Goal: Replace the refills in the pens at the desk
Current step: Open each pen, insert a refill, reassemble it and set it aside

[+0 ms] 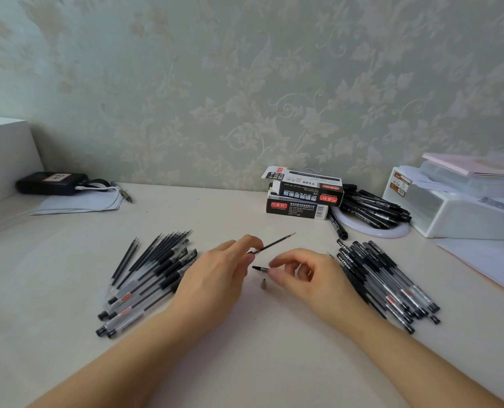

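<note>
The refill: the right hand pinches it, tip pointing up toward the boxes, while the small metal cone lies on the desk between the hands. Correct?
Not quite. The head view shows the left hand pinching the refill; the right hand holds a short dark pen piece. The cone does lie between the hands.

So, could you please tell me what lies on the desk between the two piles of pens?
In the head view, both hands: the left hand pinches a refill, the right hand holds a small black piece, and a metal tip cone stands between them.
</note>
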The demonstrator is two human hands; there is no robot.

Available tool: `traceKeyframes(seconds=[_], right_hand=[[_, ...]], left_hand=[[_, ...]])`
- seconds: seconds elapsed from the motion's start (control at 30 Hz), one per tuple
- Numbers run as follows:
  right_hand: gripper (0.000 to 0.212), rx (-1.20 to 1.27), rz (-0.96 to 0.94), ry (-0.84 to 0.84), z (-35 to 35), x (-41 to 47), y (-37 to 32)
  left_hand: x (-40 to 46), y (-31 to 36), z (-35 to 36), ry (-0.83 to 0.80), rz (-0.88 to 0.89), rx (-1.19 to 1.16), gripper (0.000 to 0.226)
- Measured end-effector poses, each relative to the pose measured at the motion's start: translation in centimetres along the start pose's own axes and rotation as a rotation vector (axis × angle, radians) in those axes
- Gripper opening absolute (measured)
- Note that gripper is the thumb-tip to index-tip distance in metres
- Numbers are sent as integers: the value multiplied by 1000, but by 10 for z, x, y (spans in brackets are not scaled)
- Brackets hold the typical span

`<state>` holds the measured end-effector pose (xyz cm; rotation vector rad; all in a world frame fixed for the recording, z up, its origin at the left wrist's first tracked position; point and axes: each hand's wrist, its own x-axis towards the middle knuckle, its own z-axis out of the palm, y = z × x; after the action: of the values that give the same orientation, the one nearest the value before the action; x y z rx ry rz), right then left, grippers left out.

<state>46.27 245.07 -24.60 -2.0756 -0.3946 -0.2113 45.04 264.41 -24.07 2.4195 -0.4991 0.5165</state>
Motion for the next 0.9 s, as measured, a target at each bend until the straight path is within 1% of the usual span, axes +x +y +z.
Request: traceKeyframes(seconds=[0.1,0.17,0.23,0.3,0.37,0.43,0.5,0.57,0.63,0.7,0.77,0.9], right_hand=[[10,216,109,71,-5,6,0],[20,341,127,78,-8,6,-1],[29,414,137,71,-10,5,-2],[27,479,159,104,-11,6,-2],[19,597,204,210,-13,8,1],[17,696,242,309,-16,9,3],[18,696,242,328,-16,9,4],[18,618,208,271,-14,8,3],[17,526,157,187,-10,6,0],[19,479,120,127,-8,5,-3],[24,475,105,99,-8,4,-4],[26,473,88,70,-9,4,-4]], left_hand=[[-2,4,-1,-14,79,-37,20],[-2,6,0,-43,112,-38,21],[-3,7,0,-61,124,-41,21],[-3,6,1,-55,118,-35,20],[-2,4,1,-31,81,-10,19],[-1,2,2,7,29,21,16],[-1,1,1,54,-17,41,14],[0,2,0,91,-38,51,17],[0,4,-1,106,-17,54,19],[0,8,-1,100,34,56,17],[0,10,-1,93,76,76,12],[0,9,-4,101,83,96,6]])
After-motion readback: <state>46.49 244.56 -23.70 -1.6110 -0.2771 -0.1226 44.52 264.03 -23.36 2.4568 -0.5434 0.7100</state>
